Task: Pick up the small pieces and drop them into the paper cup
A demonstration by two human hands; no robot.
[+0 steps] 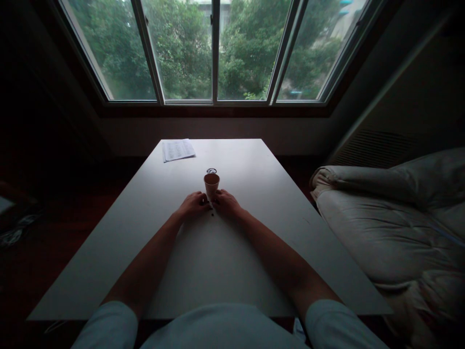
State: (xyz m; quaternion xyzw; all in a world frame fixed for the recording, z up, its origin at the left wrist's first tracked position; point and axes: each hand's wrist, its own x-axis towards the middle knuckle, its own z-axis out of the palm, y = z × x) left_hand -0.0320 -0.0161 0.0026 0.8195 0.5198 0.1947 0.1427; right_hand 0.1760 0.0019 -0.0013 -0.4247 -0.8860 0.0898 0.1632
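Observation:
A paper cup [211, 186] stands upright near the middle of the white table [232, 271]. My left hand [194, 204] rests on the table at the cup's lower left, its fingers closed near small dark bits; what they hold, if anything, is too small to make out. At the cup's lower right is my right hand [225, 202], fingers curled together close to its base; whether they touch the cup is unclear. One small dark piece [212, 214] lies on the table just in front of the hands. Behind the cup sits a small round dark-rimmed object [211, 170].
Printed sheets of paper [178, 150] lie at the table's far left corner. A covered sofa [374, 228] stands along the right side. Beyond the table's far edge is a wall with a wide window [215, 53]. Cables [14, 235] lie at the far left.

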